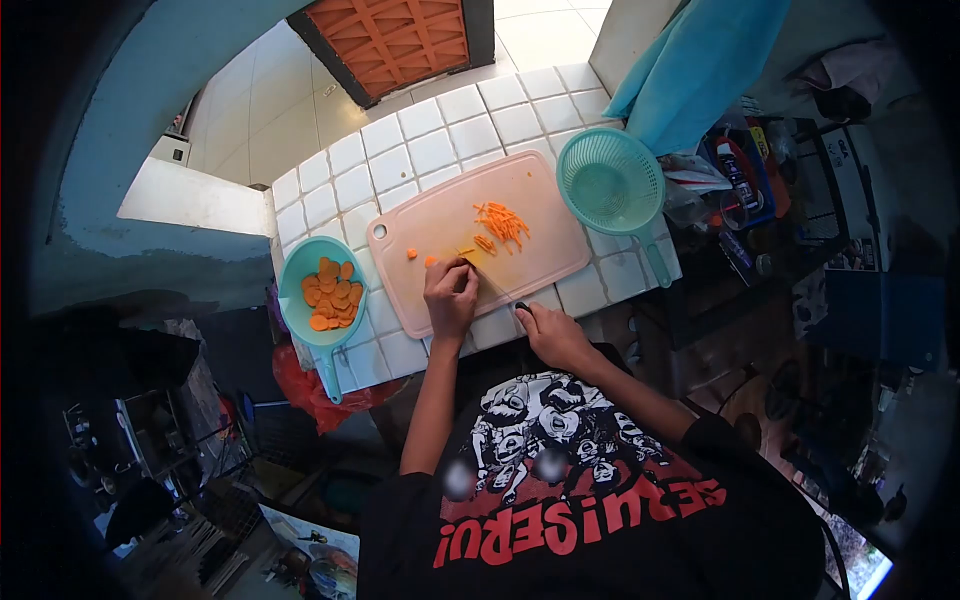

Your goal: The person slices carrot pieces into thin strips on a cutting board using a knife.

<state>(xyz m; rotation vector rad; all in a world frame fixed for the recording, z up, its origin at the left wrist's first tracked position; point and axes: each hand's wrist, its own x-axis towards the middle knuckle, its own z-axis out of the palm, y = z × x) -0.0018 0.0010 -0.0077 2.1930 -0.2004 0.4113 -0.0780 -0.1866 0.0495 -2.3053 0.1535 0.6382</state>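
My left hand (452, 295) is closed over the near part of the pink cutting board (400, 215), fingertips bunched on a carrot piece mostly hidden beneath them. The fingers of my right hand (555, 335) wrap the dark handle of a knife (497, 287); its blade slants across the board toward my left fingertips. Small carrot chunks (411, 254) lie left of those fingertips, and thin carrot sticks (484, 243) lie just beyond them. A loose pile of carrot strips (502, 225) rests farther right on the board.
Round carrot slices (333, 292) fill a teal handled strainer (291, 272) at the left. Another teal strainer (610, 180) stands right of the board. Both are on the white tiled counter (352, 187). A blue cloth (690, 75) hangs at the back right; a red plastic bag (315, 393) hangs below left.
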